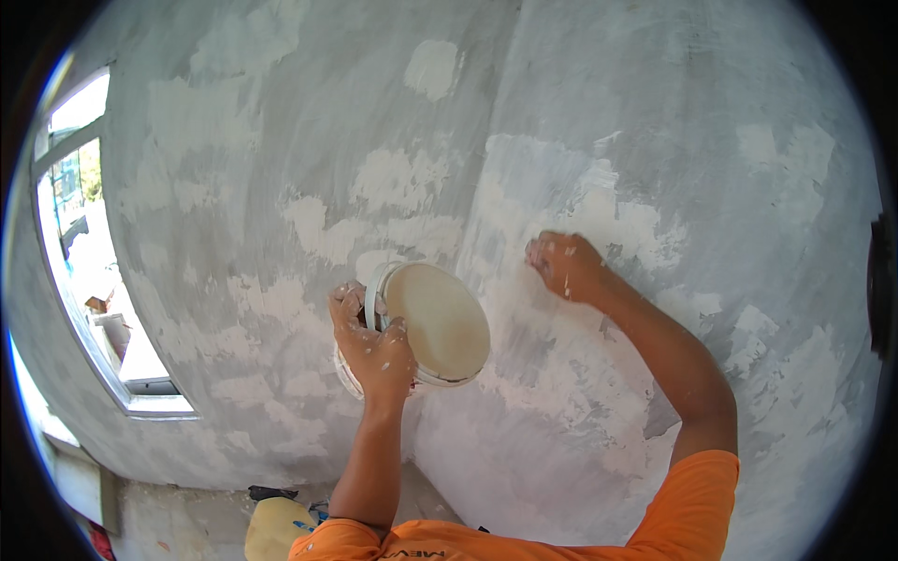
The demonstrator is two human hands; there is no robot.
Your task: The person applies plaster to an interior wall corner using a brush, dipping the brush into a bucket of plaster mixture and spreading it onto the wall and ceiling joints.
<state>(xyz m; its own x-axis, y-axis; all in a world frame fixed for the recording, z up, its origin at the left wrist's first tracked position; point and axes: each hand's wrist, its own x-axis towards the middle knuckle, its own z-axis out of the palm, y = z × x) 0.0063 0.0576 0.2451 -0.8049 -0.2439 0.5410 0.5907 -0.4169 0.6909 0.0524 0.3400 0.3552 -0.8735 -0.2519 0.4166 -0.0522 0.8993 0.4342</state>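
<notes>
A round white plastic tub (438, 323) with a cream-coloured face is held up in front of the wall, tilted. My left hand (374, 341) is closed on its left side, fingers wrapped around the edge and the thumb in front; whitish smears mark the skin. My right hand (567, 266) is raised close to the grey wall (599, 346), right of the inner corner. Its fingers are curled together, and whatever they may hold is hidden. White filler patches (617, 220) cover the wall around that hand.
A tall window (112, 271) opens in the wall at the left. On the floor below lie a pale yellowish object (276, 528) and a black item (271, 492). A dark object (879, 285) sits at the far right edge.
</notes>
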